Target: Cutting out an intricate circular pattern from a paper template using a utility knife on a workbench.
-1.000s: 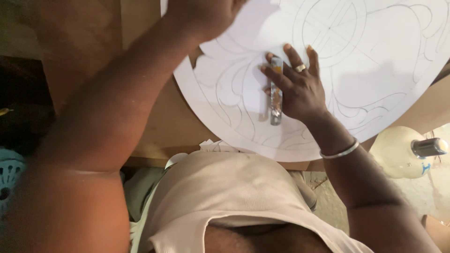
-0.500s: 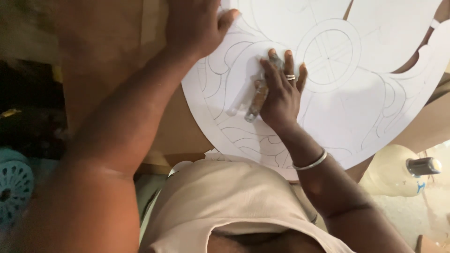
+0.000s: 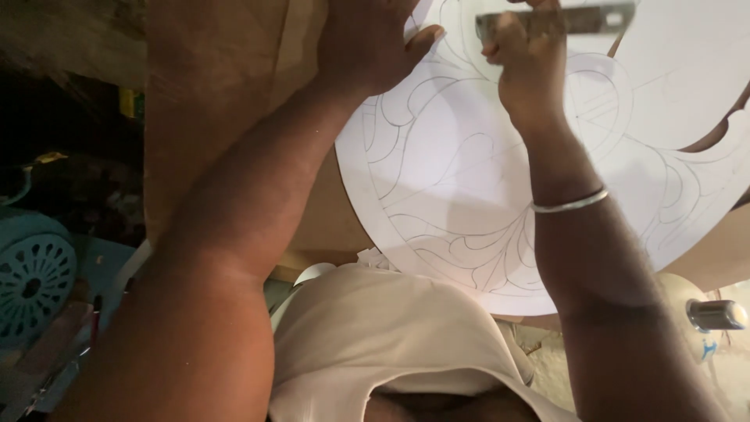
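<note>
The flat metal tool [image 3: 558, 19] is at the top edge of the view, above the white board with pencil-drawn curves [image 3: 469, 195], grasped in the fingers of the right hand [image 3: 527, 59], while the left hand [image 3: 367, 43] lies open and flat on the board's left edge, over the brown wooden table [image 3: 211, 94].

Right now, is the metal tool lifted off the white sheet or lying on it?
Lifted, it seems: the right hand holds the metal tool above the white sheet, fingers wrapped around one end.
</note>
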